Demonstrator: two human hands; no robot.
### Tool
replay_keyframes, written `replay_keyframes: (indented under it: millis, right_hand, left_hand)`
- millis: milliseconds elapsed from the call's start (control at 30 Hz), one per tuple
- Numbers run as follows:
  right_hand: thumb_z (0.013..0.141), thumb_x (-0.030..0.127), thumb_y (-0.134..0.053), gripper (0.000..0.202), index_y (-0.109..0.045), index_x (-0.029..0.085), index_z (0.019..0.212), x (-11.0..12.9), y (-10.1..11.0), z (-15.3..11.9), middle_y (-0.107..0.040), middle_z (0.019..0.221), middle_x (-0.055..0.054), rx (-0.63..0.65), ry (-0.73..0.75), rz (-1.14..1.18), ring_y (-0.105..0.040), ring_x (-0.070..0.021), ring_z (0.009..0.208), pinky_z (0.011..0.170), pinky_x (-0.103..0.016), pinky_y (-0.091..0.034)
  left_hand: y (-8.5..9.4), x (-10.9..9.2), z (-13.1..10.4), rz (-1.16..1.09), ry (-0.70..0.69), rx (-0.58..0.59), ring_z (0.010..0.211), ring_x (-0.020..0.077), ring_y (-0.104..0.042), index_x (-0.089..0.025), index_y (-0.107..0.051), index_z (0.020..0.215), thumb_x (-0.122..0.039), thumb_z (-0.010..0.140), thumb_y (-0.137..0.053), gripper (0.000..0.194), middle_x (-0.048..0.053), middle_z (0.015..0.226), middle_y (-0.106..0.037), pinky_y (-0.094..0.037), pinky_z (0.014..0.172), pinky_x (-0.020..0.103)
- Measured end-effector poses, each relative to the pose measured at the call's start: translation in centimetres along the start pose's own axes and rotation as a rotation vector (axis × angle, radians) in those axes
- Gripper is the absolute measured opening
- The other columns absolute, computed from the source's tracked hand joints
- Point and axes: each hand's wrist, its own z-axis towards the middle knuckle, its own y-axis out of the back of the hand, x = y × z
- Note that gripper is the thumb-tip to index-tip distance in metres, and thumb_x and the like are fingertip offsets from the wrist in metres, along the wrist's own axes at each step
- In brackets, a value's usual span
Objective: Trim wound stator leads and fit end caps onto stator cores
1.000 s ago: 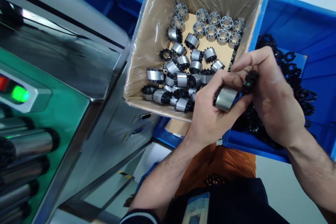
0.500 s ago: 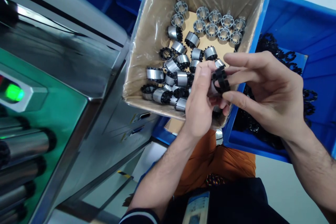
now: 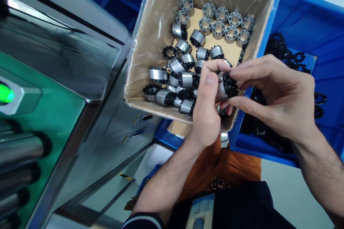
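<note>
Grip: While the left hand [image 3: 207, 112] clasps a core [image 3: 220, 90], the right hand [image 3: 285, 94] pinches the black ring [image 3: 230, 85] at its end, right of the frame's centre.
Ring: could tilt or spring away if pinched unevenly.
Core: might drop into the box [image 3: 147, 28], upper centre, should the left hold slacken.

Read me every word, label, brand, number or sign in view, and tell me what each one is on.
No text can be read.
Card on the dark shirt: faint print, too small and blurred.
Yellowish marks on the grey cabinet: too blurred to tell if they are words.
Held part, box, blue bin: no lettering shows.
</note>
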Motion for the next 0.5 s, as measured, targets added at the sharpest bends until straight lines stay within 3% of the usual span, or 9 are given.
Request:
replay_keyframes:
  millis: [133, 233, 367, 433, 500]
  right_hand:
    - [0.088, 0.025, -0.103, 0.049, -0.093, 0.049, 0.13, -0.4, 0.1, 0.1, -0.086, 0.119, 0.0, 0.005, 0.008, 0.008, -0.08, -0.0294, 0.102, 0.09, -0.052, -0.077]
    - [0.082, 0.03, -0.111, 0.045, -0.095, 0.048, 0.121, -0.5, 0.0, 0.1, -0.083, 0.104, 0.0, 0.004, 0.001, 0.01, -0.074, -0.0279, 0.094, 0.085, -0.051, -0.072]
    - [0.084, 0.034, -0.111, 0.036, -0.095, 0.045, 0.114, -0.8, 0.8, 0.6, -0.083, 0.103, 0.002, 0.062, -0.059, 0.047, -0.075, -0.0247, 0.095, 0.089, -0.048, -0.071]
    - [0.079, 0.037, -0.112, 0.05, -0.091, 0.044, 0.124, -1.3, 2.2, 1.1, -0.085, 0.106, 0.002, 0.128, -0.095, 0.095, -0.08, -0.026, 0.097, 0.092, -0.049, -0.074]
    - [0.085, 0.037, -0.106, 0.048, -0.087, 0.04, 0.128, -1.8, 4.3, 1.7, -0.087, 0.108, -0.001, 0.076, -0.144, 0.014, -0.083, -0.0275, 0.099, 0.094, -0.05, -0.074]
  left_hand:
    - [0.5, -0.1, -0.1, -0.002, 0.043, 0.046, 0.056, 0.0133, -0.05, -0.033, -0.07, 0.123, -0.07, 0.116, -0.069, 0.038, 0.0, 0.088, -0.06, -0.043, 0.047, 0.034]
    - [0.8, 0.0, -0.2, 0.028, 0.016, 0.117, 0.058, 0.0129, -0.049, -0.033, -0.071, 0.128, -0.068, 0.119, -0.066, 0.036, -0.001, 0.089, -0.059, -0.043, 0.048, 0.033]
    - [1.1, -0.3, 0.1, 0.102, 0.011, 0.191, 0.06, 0.0123, -0.052, -0.034, -0.068, 0.14, -0.057, 0.113, -0.082, 0.038, -0.005, 0.086, -0.063, -0.044, 0.054, 0.029]
    - [1.7, -0.9, 0.2, 0.29, -0.037, 0.233, 0.067, 0.0134, -0.058, -0.031, -0.071, 0.135, -0.054, 0.111, -0.086, 0.037, -0.003, 0.092, -0.068, -0.051, 0.063, 0.03]
    - [2.8, -1.8, 0.2, 0.616, -0.149, 0.294, 0.087, 0.0196, -0.07, -0.029, -0.072, 0.133, -0.06, 0.105, -0.091, 0.046, 0.002, 0.109, -0.075, -0.06, 0.082, 0.036]
